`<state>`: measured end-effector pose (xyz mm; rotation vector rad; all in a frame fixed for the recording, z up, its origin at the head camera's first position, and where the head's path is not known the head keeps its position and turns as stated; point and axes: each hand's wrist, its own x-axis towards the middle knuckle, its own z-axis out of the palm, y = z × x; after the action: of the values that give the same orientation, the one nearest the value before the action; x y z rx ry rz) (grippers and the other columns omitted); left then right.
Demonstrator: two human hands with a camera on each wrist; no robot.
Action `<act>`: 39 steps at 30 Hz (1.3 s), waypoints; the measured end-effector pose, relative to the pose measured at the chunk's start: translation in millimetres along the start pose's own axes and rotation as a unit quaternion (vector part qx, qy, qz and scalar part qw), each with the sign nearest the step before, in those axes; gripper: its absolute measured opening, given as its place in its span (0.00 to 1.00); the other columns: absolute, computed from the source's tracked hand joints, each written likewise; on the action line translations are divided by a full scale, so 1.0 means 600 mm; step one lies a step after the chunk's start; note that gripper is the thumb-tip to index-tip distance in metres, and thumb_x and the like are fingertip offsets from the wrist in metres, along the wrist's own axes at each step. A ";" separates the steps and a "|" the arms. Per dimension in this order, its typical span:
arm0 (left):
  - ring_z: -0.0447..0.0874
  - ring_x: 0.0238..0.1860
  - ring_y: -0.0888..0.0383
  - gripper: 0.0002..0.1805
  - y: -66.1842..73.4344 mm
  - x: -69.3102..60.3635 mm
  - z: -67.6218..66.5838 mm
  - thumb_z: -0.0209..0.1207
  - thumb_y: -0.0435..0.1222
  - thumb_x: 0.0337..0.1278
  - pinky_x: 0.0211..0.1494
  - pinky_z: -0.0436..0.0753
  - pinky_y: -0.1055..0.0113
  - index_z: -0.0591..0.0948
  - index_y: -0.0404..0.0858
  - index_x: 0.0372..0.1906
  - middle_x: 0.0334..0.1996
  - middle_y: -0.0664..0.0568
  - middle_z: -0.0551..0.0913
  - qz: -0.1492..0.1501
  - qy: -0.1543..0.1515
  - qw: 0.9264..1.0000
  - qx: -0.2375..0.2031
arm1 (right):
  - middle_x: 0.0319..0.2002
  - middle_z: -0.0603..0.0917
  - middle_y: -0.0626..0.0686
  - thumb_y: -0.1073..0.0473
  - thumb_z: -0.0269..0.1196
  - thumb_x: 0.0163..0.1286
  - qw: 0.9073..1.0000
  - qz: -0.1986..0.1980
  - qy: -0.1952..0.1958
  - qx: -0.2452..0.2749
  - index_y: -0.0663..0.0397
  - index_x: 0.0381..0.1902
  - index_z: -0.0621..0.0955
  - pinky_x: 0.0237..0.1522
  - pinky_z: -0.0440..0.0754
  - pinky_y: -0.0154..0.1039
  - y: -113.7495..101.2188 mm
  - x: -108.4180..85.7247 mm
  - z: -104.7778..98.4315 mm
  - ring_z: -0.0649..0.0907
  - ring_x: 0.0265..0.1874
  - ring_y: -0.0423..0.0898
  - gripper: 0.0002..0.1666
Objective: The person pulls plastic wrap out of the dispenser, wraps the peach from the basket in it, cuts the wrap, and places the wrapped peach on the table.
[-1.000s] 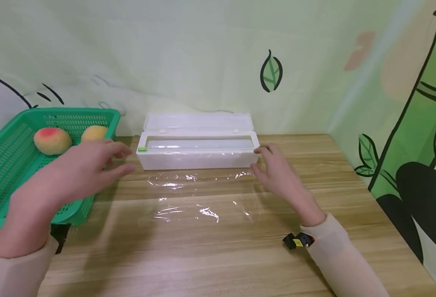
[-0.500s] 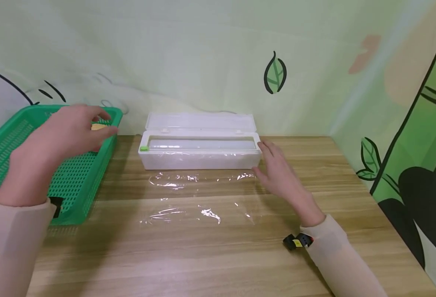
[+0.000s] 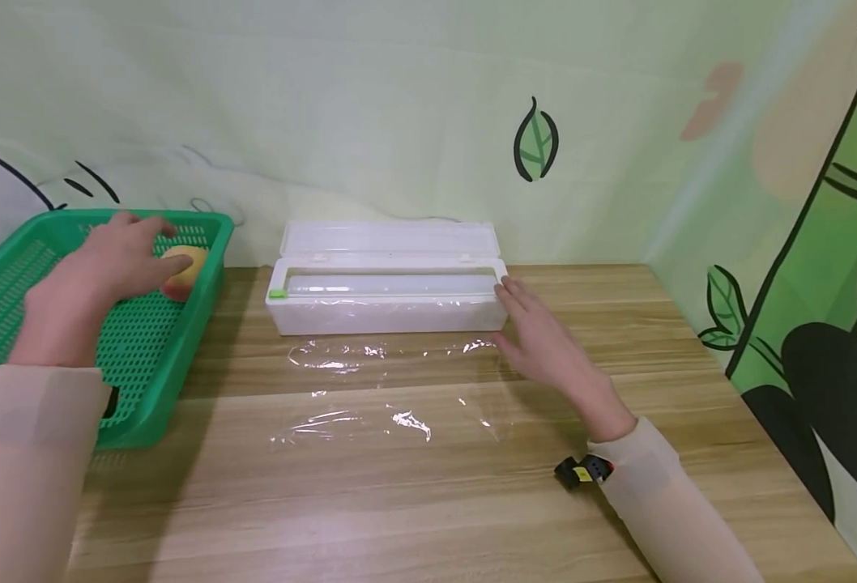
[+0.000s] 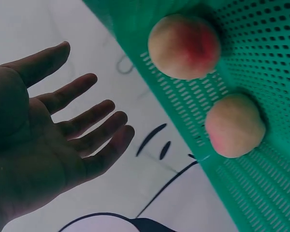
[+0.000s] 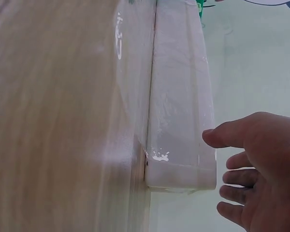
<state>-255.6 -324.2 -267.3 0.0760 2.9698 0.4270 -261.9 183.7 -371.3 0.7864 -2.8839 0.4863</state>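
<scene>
Over the green basket (image 3: 153,380) hangs my left hand (image 3: 100,263), fingers spread and holding nothing. In the left wrist view the left hand (image 4: 63,125) is beside two peaches, one redder (image 4: 183,47) and one paler (image 4: 235,125), both inside the basket. One peach (image 3: 183,274) shows right of the hand in the head view; the other is hidden behind it. My right hand (image 3: 548,348) is at the right end of a white wrap box (image 3: 392,314), fingers extended; whether it touches is unclear. Clear film (image 3: 399,389) stretches from the box across the tabletop.
The box's lid (image 3: 390,240) stands raised at the back, and a green slider (image 3: 278,294) sits at its left end. A printed backdrop (image 3: 399,105) rises behind the wooden table (image 3: 370,502). The basket occupies the left side.
My left hand has moved left and away from the box, over the basket, uncovering the peach near its right wall. My right hand stays by the box's end, its fingers slightly straighter.
</scene>
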 end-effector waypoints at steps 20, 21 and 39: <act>0.48 0.67 0.18 0.30 -0.056 0.056 0.030 0.47 0.36 0.78 0.65 0.57 0.25 0.57 0.20 0.73 0.68 0.15 0.52 0.036 -0.081 0.996 -0.002 | 0.78 0.55 0.69 0.56 0.65 0.75 1.000 -0.003 -0.026 -0.008 0.73 0.76 0.59 0.75 0.55 0.55 -0.007 -0.001 0.005 0.57 0.77 0.63 0.44; 0.48 0.67 0.18 0.31 -0.058 0.058 0.031 0.47 0.36 0.77 0.65 0.57 0.25 0.56 0.21 0.73 0.68 0.16 0.52 0.035 -0.081 0.996 0.000 | 0.78 0.55 0.69 0.56 0.65 0.75 1.000 -0.004 -0.027 -0.009 0.73 0.76 0.59 0.75 0.55 0.55 -0.006 0.000 0.005 0.56 0.77 0.64 0.44; 0.63 0.53 0.26 0.38 -0.091 0.074 0.043 0.61 0.38 0.63 0.51 0.71 0.33 0.60 0.20 0.69 0.56 0.18 0.66 0.020 -0.061 0.998 0.009 | 0.78 0.53 0.69 0.57 0.64 0.75 0.999 -0.004 -0.040 -0.021 0.73 0.77 0.56 0.75 0.55 0.55 -0.013 0.000 0.006 0.56 0.77 0.64 0.45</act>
<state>-297.3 -366.3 -313.4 0.1592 2.8564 0.3853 -257.8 175.9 -372.7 0.8279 -2.9519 0.3997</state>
